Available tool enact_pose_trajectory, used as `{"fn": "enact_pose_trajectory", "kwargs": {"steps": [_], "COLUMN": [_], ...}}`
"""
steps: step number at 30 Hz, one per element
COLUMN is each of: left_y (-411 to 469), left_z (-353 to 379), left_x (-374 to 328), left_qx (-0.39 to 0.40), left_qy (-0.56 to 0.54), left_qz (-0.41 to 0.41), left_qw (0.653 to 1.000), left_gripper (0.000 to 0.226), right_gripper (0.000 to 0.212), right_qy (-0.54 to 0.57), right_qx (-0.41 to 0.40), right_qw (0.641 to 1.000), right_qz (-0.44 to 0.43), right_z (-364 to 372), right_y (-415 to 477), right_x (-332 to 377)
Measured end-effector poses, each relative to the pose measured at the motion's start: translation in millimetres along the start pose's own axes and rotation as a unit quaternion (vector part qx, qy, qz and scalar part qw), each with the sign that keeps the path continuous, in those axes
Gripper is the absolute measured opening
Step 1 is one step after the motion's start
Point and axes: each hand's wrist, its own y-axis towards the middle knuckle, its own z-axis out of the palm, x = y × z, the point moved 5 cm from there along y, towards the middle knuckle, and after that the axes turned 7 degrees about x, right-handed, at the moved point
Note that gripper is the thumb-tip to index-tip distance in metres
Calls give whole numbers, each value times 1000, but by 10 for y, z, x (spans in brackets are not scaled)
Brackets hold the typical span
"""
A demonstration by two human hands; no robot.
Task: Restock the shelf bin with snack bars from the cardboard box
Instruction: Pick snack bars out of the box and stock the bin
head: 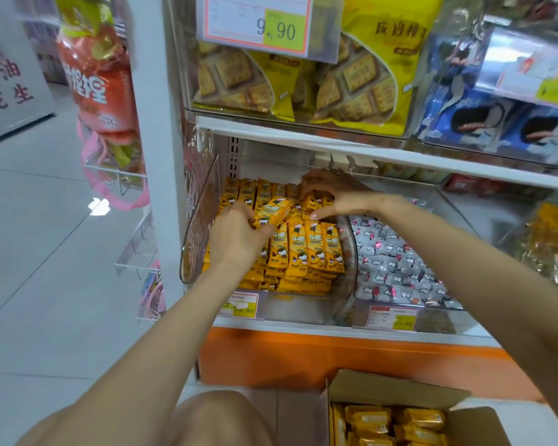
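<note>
Lying in neat rows in the clear shelf bin [200,220] mid-frame: yellow snack bars [306,249]; heaping loosely in the open cardboard box [390,386], lower right.

The snack bars [316,246] wear glossy yellow film wrappers. The shelf bin [200,220] is clear, smooth plastic. Near right, the cardboard box [397,389] looks matt brown. Left, the floor tiles [45,252] shine smooth.

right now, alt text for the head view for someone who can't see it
A person's left hand holds a yellow snack bar over the clear shelf bin of matching bars, while the right hand pinches another bar in the back row. An open cardboard box with more bars sits on the floor below.
</note>
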Motion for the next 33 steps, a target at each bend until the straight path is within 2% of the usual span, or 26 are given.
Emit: {"fn": "enact_pose_trajectory", "kwargs": {"steps": [3,5,8,10,13,17,23,30,33], "left_y": [-15,-7,89,233,468,640,685,755,724], "left_z": [17,39,68,130,317,545,646,671,653], "left_x": [-41,-109,-215,-260,-316,-354,-383,-466,-449], "left_qx": [-11,-13,-26,-34,-16,38,133,112,112], "left_qy": [0,2,12,14,48,62,105,129,172], "left_qz": [9,16,23,16,-5,-8,41,52,47], "left_qw": [1000,1000,999,999,999,997,985,984,977], "left_gripper": [37,37,37,39,43,50,71,73,75], "right_gripper": [45,59,75,72,65,46,29,27,29], "right_qy": [24,51,167,212,225,225,261,259,265], "right_qx": [-6,-7,-76,-136,-169,-192,-260,-260,-256], "right_qw": [1000,998,982,967,957,952,928,927,927], "right_qz": [9,21,39,47,75,73,63,73,75], "right_z": [4,29,-21,-60,20,146,219,325,347], "right_y": [25,-7,-215,-455,-825,-1212,-1546,-1645,-1736], "right_x": [-8,-1,16,52,116,246,309,327,332]}}
